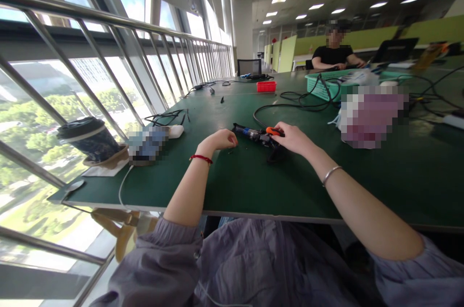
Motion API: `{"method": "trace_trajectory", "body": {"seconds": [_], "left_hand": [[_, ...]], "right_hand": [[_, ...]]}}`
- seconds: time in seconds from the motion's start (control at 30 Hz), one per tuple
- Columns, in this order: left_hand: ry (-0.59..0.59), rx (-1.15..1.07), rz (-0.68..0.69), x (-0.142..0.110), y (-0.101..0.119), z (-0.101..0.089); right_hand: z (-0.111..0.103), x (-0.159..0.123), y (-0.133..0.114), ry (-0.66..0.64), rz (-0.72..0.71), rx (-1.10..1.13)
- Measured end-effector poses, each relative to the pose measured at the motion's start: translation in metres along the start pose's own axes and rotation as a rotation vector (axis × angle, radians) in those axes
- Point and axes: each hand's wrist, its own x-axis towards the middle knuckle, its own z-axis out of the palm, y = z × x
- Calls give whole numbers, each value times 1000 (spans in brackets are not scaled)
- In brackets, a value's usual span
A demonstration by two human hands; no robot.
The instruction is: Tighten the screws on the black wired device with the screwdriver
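In the head view my left hand [222,139] hovers low over the green table, fingers curled together; what is in them, if anything, is hidden. A black cylindrical device [250,133] with a blue band lies just to its right, small metal parts showing along its middle. My right hand [293,137] is closed around an orange-and-black handled tool [274,131], whose working end I cannot make out. The tool lies over the right end of the device. A few tiny specks lie on the table between my hands.
A green basket [319,85] with cables stands at the back right, a pinkish bag [375,118] before it. Farther back sit a red tray [266,86] and a seated person [335,51]. A lidded cup [90,140] and white-cabled phone-like object [148,145] are left, beside the railing.
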Motion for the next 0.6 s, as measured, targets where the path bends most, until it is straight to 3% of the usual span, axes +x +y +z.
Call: {"method": "trace_trajectory", "body": {"seconds": [0.2,0.6], "left_hand": [[16,-54,116,7,16,14],[130,176,207,7,35,26]], "right_hand": [[1,0,-1,1,4,-12],[0,1,-2,23,42,-64]]}}
